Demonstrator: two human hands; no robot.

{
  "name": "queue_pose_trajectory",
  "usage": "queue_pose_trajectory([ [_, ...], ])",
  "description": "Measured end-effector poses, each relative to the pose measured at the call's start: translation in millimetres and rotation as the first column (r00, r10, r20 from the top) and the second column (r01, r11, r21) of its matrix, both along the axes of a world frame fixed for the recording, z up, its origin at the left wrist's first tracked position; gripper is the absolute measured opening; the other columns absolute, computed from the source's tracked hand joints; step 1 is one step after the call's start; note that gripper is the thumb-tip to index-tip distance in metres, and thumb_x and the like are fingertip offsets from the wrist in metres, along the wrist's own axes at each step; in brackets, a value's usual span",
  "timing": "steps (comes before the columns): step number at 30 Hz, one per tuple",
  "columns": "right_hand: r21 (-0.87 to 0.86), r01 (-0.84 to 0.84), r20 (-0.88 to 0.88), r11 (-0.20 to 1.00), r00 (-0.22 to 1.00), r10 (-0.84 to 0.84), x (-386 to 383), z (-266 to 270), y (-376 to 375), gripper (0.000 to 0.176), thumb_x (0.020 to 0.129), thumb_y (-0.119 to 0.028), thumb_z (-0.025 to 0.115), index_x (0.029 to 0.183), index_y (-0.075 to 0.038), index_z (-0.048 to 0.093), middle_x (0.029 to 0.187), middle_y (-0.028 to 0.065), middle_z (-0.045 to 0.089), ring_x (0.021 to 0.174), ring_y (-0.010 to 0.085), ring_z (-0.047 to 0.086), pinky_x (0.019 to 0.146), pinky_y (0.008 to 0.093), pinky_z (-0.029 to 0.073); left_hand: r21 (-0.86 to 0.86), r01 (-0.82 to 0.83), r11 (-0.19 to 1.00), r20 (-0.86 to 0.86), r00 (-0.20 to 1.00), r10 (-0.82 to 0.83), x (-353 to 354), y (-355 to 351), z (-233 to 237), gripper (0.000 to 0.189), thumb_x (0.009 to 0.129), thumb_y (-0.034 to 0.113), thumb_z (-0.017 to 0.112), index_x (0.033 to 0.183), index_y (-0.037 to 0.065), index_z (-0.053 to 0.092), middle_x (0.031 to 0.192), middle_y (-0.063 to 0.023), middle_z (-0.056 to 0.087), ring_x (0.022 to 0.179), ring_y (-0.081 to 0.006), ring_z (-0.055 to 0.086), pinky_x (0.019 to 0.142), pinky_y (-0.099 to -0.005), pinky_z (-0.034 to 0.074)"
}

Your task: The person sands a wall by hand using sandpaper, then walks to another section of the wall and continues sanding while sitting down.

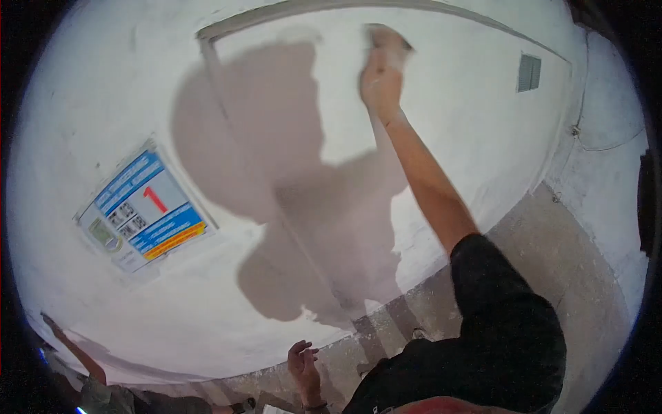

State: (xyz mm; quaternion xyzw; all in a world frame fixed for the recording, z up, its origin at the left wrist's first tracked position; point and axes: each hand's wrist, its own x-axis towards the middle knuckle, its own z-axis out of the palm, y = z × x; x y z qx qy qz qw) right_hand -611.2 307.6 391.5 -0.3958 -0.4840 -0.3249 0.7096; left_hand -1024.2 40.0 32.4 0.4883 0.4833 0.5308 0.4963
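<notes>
My right hand (pixel 384 72) is raised against the white wall (pixel 476 117), near the top of the view. It is blurred, with its fingers closed around a thin, flat thing whose dark edge shows at both sides; what it is I cannot make out. Low in the view, my left hand (pixel 304 368) hangs in front of the wall's foot, with loosely bent fingers apart and nothing seen in them. A dark band circles the left wrist. My shadow falls on the wall beside the right arm.
A blue and white poster (pixel 153 201) with a red 1 is on the wall at left. A raised trim (pixel 276 12) runs along the top. A grey vent (pixel 529 73) sits at upper right. Another person (pixel 110 397) reaches to the wall at lower left. Grey floor (pixel 545 241) shows at right.
</notes>
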Motion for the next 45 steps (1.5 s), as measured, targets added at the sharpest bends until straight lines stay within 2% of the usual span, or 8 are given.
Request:
queue_pose_trajectory([
  [9, -0.149, 0.199, 0.542, 0.969, 0.836, -0.089, 117.2, -102.8, -5.1, 0.039, 0.097, -0.009, 0.047, 0.133, -0.001, 0.058, 0.132, 0.0223, 0.059, 0.13, 0.0414, 0.05, 0.117, 0.0541, 0.029, -0.015, 0.084, 0.996, -0.005, 0.996, -0.084, 88.3, 29.8, -8.1, 0.031, 0.096, 0.005, 0.057, 0.127, -0.001, 0.056, 0.116, -0.012, 0.067, 0.091, -0.0186, 0.068, 0.076, -0.029, 0.051],
  [14, 0.152, 0.079, -0.584, 0.985, 0.811, 0.025, 223.6, -51.1, -18.2, 0.035, 0.105, -0.014, 0.039, 0.13, 0.007, 0.052, 0.126, 0.0234, 0.059, 0.115, 0.037, 0.056, 0.102, 0.0428, 0.043, -0.052, 0.071, 0.996, -0.04, 0.996, -0.074, 180.8, 43.3, 5.6, 0.032, 0.096, 0.006, 0.058, 0.127, -0.001, 0.056, 0.116, -0.0121, 0.067, 0.093, -0.0189, 0.068, 0.077, -0.0296, 0.052],
  [21, -0.229, 0.263, 0.719, 0.937, 0.694, -0.019, 196.1, -117.9, -33.0, 0.05, 0.103, -0.029, 0.045, 0.15, -0.011, 0.044, 0.151, 0.0192, 0.044, 0.144, 0.0353, 0.035, 0.121, 0.0437, 0.026, -0.054, 0.333, 0.941, -0.16, 0.928, -0.338, 290.3, 64.5, 16.6, 0.042, 0.095, 0.014, 0.061, 0.132, -0.004, 0.052, 0.117, -0.0142, 0.067, 0.096, -0.0221, 0.068, 0.077, -0.0328, 0.054],
  [24, 0.076, 0.414, 0.242, 0.907, 0.875, -0.42, 334.3, -77.8, -22.3, 0.04, 0.102, -0.015, 0.046, 0.139, -0.003, 0.052, 0.134, 0.0223, 0.059, 0.129, 0.0414, 0.052, 0.113, 0.045, 0.037, 0.014, 0.258, 0.966, -0.091, 0.962, -0.256, 304.4, 66.9, -1.1, 0.04, 0.095, 0.013, 0.062, 0.131, -0.003, 0.054, 0.115, -0.0141, 0.067, 0.093, -0.0222, 0.069, 0.076, -0.032, 0.053],
  [26, -0.024, -0.24, -0.45, 0.971, 0.869, 0.204, 397.8, -34.5, -68.2, 0.038, 0.106, -0.019, 0.039, 0.136, 0.0, 0.053, 0.133, 0.0261, 0.057, 0.129, 0.0405, 0.051, 0.108, 0.0475, 0.039, -0.049, 0.157, 0.986, -0.078, 0.984, -0.161, 306.3, 57.0, -19.7, 0.038, 0.094, 0.009, 0.06, 0.13, -0.002, 0.055, 0.113, -0.0135, 0.067, 0.09, -0.0214, 0.069, 0.075, -0.0305, 0.052],
  [34, -0.071, 0.149, 0.469, 0.986, 0.878, -0.099, 368.4, -111.4, -66.0, 0.036, 0.097, -0.014, 0.052, 0.129, -0.001, 0.06, 0.133, 0.0262, 0.058, 0.135, 0.0407, 0.046, 0.117, 0.0528, 0.029, -0.003, 0.228, 0.974, -0.087, 0.97, -0.227, 352.0, 67.9, 8.7, 0.034, 0.096, 0.004, 0.056, 0.13, 0.0, 0.055, 0.114, -0.0119, 0.067, 0.089, -0.0198, 0.069, 0.073, -0.0296, 0.051],
  [39, -0.206, -0.312, -0.678, 0.928, 0.729, 0.094, 479.7, -90.3, -78.8, 0.04, 0.106, -0.025, 0.041, 0.133, 0.001, 0.053, 0.126, 0.024, 0.061, 0.127, 0.0393, 0.052, 0.11, 0.047, 0.038, -0.016, 0.137, 0.99, -0.089, 0.986, -0.138, 331.4, 73.3, -7.9, 0.039, 0.095, 0.015, 0.065, 0.131, 0.002, 0.055, 0.117, -0.0118, 0.066, 0.094, -0.0216, 0.068, 0.073, -0.0302, 0.051],
  [45, -0.189, 0.203, 0.396, 0.961, 0.911, -0.115, 385.0, -134.7, -64.7, 0.041, 0.099, -0.015, 0.051, 0.138, 0.001, 0.052, 0.149, 0.0272, 0.045, 0.144, 0.0379, 0.037, 0.121, 0.0485, 0.023, -0.027, 0.228, 0.973, -0.081, 0.97, -0.229, 361.2, 81.2, -0.9, 0.039, 0.095, 0.01, 0.062, 0.131, 0.0, 0.054, 0.117, -0.0123, 0.066, 0.095, -0.0214, 0.068, 0.077, -0.0308, 0.052],
])
